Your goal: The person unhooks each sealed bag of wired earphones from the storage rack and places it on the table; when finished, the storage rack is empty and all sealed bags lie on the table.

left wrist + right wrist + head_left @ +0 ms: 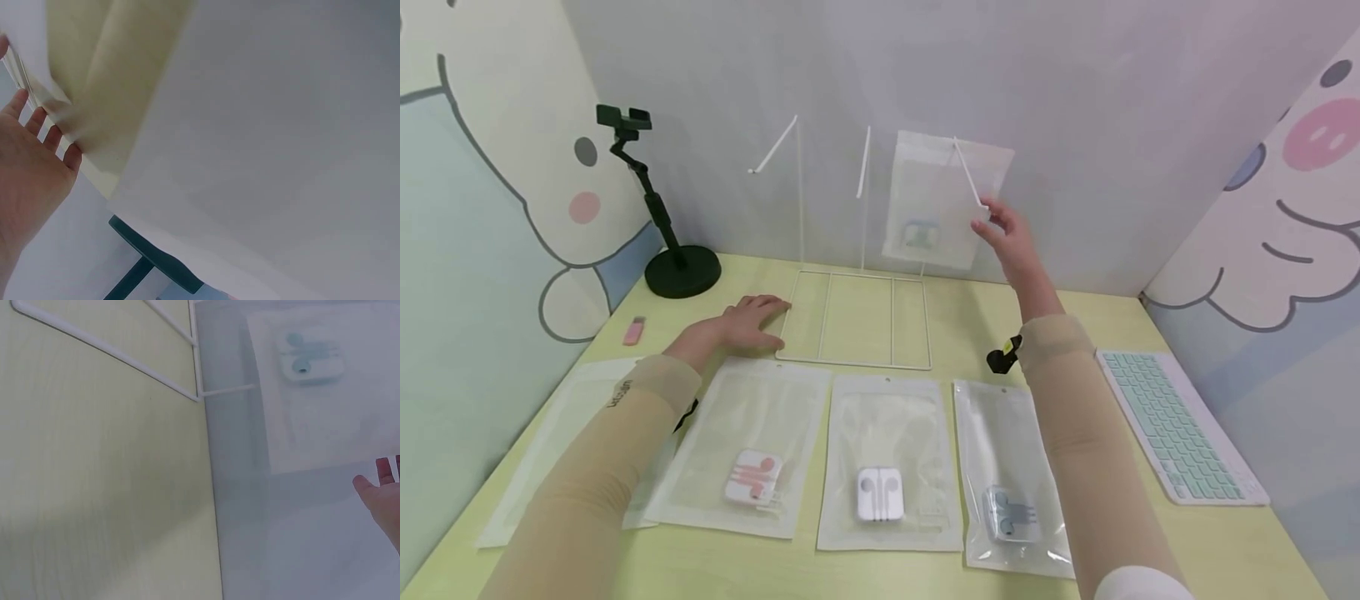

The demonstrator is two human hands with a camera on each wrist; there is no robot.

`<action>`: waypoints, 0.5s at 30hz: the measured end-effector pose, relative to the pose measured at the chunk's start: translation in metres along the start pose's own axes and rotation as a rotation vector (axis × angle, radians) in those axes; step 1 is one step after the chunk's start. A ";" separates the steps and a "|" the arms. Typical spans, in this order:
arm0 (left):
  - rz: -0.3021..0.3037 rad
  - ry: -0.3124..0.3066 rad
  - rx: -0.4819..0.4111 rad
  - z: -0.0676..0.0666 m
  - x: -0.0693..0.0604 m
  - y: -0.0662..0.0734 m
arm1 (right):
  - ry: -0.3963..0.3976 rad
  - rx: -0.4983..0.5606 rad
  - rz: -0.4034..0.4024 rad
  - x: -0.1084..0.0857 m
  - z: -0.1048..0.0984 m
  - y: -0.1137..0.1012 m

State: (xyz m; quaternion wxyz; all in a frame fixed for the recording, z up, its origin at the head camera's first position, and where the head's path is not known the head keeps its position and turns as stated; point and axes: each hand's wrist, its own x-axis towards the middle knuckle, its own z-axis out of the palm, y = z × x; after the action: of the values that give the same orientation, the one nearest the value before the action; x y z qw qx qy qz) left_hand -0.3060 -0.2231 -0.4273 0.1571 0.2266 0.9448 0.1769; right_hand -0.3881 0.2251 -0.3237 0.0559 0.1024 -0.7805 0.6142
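A white wire display rack (853, 365) stands against the back wall, with several prongs reaching forward. A white pouch (936, 200) hangs on its right prong (967, 173); earphones in a case (310, 356) show faintly through the pouch in the right wrist view. My right hand (1011, 237) is at that prong's front tip, thumb and fingers apart, and whether they touch the tip I cannot tell. My left hand (747, 322) rests with extended fingers at the left side of the rack's base; in the left wrist view the hand (34, 153) shows its fingers spread.
In front of the rack lie a pouch with pink earphones (760, 417), a pouch with white earphones (887, 425), a pouch with blue earphones (1000, 450) and, partly under my left arm, another pouch (561, 442). Around them are a keyboard (1180, 425), black phone stand (682, 272) and pink eraser-like item (634, 332).
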 end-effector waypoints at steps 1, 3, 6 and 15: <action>0.000 0.000 0.000 0.000 0.000 0.000 | -0.005 0.004 -0.005 -0.003 0.001 0.000; 0.000 -0.002 -0.003 0.000 0.001 0.000 | -0.036 -0.006 -0.007 -0.010 0.001 -0.002; 0.010 0.002 -0.004 -0.001 0.001 0.001 | -0.102 -0.055 0.007 -0.021 0.002 -0.004; -0.004 0.001 0.004 -0.004 0.001 -0.001 | -0.193 -0.123 0.016 -0.036 0.007 0.002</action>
State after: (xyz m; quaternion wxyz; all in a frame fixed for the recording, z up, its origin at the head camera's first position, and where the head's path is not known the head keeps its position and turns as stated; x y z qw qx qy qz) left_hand -0.3084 -0.2251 -0.4248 0.1566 0.2250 0.9456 0.1749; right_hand -0.3534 0.2223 -0.3347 -0.0185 0.1512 -0.8192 0.5530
